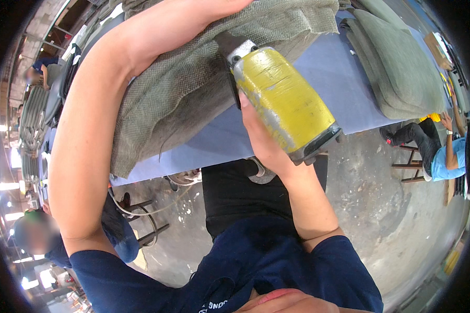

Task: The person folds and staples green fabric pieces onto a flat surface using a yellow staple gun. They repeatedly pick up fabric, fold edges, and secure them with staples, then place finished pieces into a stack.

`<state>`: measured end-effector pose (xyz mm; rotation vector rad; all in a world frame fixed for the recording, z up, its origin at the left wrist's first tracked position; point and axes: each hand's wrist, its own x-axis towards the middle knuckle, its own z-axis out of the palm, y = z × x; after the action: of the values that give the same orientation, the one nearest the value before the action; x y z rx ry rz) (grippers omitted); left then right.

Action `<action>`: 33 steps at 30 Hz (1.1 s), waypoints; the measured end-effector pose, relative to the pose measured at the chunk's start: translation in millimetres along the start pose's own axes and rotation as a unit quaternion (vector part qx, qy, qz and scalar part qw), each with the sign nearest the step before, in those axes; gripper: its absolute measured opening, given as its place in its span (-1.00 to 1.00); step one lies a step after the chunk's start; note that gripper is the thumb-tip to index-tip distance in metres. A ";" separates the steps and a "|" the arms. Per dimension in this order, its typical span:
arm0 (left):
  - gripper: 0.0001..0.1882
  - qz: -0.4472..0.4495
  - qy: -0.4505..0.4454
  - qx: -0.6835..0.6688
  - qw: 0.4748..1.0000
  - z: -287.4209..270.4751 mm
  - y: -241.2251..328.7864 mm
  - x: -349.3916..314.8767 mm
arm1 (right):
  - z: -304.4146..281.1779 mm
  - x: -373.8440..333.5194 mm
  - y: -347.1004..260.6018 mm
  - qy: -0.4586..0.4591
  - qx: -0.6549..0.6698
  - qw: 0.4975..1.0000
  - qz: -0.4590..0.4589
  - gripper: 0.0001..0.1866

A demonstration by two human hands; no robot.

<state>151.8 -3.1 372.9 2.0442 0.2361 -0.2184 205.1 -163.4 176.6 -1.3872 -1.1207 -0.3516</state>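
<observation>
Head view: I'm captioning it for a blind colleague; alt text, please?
A person's right hand grips a yellow tool, its dark nose at grey-green fabric on a blue table. The left hand, partly cut off by the top edge, is over the fabric.

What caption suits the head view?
Left arm stretched across grey-green fabric, right hand gripping a yellow tool close by.

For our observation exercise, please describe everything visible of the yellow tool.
The yellow tool is rounded, scuffed and hard-looking, its coating worn to grey along one side, with a bolted metallic front, a narrow dark nose and a black rear cap. The right hand grips it. It slants, nose toward the picture's upper left, at the grey fabric; whether they touch is unclear.
</observation>
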 end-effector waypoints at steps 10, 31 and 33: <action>-0.22 -0.131 -0.044 -0.234 0.962 3.6 11.1 5.3 | -31.6 -0.5 -14.6 -0.045 0.146 0.968 0.201 -0.59; -0.18 0.001 0.057 -0.143 0.988 -22.6 -56.7 30.1 | -18.9 -26.3 -6.8 -0.155 0.287 0.894 0.309 0.53; -0.19 -0.039 0.023 -0.262 0.964 22.3 -34.7 25.2 | -1.2 -36.7 -29.2 -0.152 0.287 0.914 0.244 0.64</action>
<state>165.9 -5.1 326.7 1.5173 0.3616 -0.1372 165.4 -185.8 165.4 -1.1500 -0.9698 0.5390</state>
